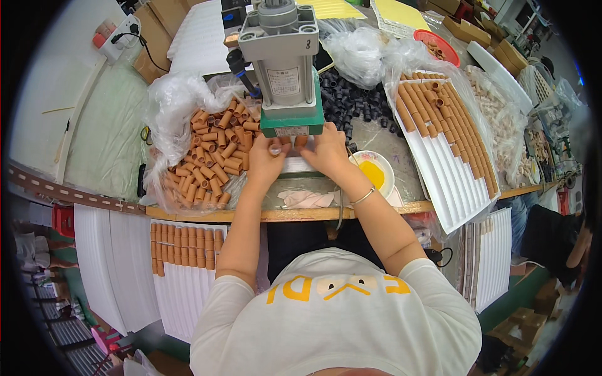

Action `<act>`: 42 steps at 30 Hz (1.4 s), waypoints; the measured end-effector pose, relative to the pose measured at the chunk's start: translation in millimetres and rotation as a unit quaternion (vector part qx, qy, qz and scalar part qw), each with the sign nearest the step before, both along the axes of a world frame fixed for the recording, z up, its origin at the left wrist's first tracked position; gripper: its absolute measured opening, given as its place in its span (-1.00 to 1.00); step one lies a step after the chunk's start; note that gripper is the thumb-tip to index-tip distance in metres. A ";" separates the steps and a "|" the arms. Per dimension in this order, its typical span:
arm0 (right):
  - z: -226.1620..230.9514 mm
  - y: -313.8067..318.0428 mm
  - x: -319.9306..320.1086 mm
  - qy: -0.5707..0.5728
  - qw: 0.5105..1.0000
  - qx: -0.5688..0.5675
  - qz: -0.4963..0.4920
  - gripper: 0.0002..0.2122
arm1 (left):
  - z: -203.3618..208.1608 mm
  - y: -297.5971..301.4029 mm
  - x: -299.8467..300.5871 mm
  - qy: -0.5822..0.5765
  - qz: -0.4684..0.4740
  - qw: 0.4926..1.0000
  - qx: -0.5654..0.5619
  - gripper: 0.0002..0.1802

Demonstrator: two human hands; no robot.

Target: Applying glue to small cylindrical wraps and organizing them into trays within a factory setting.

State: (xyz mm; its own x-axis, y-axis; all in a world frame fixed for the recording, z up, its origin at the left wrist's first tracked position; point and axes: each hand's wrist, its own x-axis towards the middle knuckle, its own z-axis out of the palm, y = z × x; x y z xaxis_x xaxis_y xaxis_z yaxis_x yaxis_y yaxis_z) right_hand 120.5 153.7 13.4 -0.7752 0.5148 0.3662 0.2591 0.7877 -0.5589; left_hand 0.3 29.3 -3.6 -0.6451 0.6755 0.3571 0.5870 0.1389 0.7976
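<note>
A pneumatic bench press [285, 75] with a grey cylinder and green block stands before me. Both my hands are at its foot, close together, their fingertips partly hidden under the block. My left hand [266, 160] is closed round a small tube [274, 150] whose round end faces me. Fingers curled, my right hand [327, 153] pinches at a brown tube [301, 141] below the block. Left of the press, a heap of loose brown tubes [213, 147] lies on clear plastic. Black small parts [357, 103] are piled behind my right hand.
A white ridged tray [433, 172] with rows of brown tubes leans at the right. Beside my right forearm sits a plate [385, 166] with something yellow. A pink cloth [307, 199] lies near the wooden table edge [301, 215]. Another tube tray [182, 276] is below left.
</note>
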 end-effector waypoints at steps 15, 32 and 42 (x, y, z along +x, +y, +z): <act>25.5 -21.9 72.5 0.029 0.946 -0.296 0.132 -0.70 | 14.0 -59.5 43.9 -0.343 -0.269 0.900 0.015 -0.64; 36.6 -11.3 83.5 -0.027 0.938 -0.340 0.057 -0.79 | 10.4 -38.1 94.2 0.088 -0.028 0.991 0.096 -0.51; -16.5 138.3 40.3 -0.047 0.995 -0.066 0.055 -0.72 | 19.3 -187.9 -61.0 -0.021 0.282 0.959 -0.032 -0.68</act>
State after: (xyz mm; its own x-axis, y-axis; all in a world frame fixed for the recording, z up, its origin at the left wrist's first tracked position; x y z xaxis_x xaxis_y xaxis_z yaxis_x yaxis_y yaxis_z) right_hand 160.8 291.9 -3.0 -0.8568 0.4642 0.2245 0.2318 0.7357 -0.6364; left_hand -60.7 -158.6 15.7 -0.9270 0.2338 0.2933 0.3721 0.4740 0.7980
